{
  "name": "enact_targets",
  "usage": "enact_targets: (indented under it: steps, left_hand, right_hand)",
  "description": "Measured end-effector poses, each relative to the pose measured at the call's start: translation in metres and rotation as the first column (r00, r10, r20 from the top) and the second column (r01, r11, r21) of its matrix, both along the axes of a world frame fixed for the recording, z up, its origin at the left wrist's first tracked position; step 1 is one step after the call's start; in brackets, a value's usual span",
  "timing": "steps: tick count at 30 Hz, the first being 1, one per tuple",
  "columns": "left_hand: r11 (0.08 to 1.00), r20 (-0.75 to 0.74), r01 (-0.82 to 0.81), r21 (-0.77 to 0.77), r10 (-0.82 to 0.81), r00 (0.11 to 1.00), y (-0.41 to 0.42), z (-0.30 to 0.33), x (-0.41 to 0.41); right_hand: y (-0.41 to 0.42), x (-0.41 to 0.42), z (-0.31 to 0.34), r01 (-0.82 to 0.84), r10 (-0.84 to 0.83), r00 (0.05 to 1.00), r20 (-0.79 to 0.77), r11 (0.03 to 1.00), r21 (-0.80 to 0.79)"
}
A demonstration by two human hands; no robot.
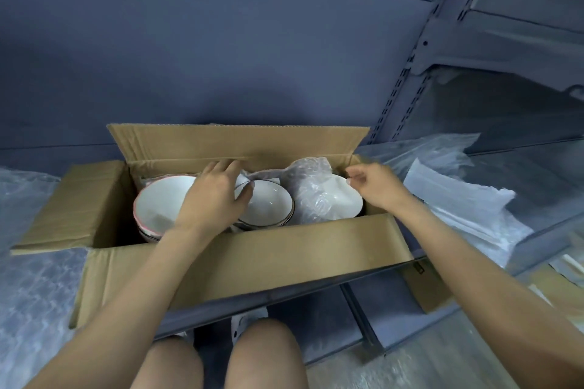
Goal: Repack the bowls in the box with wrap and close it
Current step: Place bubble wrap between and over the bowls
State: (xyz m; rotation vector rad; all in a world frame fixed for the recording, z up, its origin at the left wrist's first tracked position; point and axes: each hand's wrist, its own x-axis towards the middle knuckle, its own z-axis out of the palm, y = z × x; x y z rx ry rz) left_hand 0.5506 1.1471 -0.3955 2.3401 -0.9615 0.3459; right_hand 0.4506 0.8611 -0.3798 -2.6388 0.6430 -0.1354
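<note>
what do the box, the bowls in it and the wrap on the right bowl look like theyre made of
Box: brown corrugated cardboard, matte; fluting shows along the back flap's edge.
Bowls: probably glazed ceramic; white, smooth, soft sheen, thin coloured rims.
Wrap: clear plastic, likely bubble wrap; translucent, crinkled, with a bumpy texture and glints.
</note>
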Motion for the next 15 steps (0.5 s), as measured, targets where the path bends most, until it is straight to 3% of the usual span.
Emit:
enact_targets:
  steps: [5, 9, 15]
  left_hand:
    - [0.999, -0.012, 0.028, 0.029, -0.027, 1.0, -0.031, -0.001, -0.004]
    - [0.998, -0.007, 0.032, 0.052, -0.032, 0.999, -0.041, -0.008, -0.002]
    - [0.999, -0.09, 0.013, -0.032, -0.016, 0.996, -0.037, -0.014, -0.001]
  right_hand:
    - [0.0, 0.019, 0.001, -0.138, 0.074, 0.971, -0.226, 0.949, -0.283]
    - [0.003, 0.035, -0.002, -0.23, 0.118, 0.926, -0.358, 0.93, -0.288]
    - [-0.004, 0.055, -0.005, -0.122, 0.011, 0.937, -0.348, 0.947, -0.298]
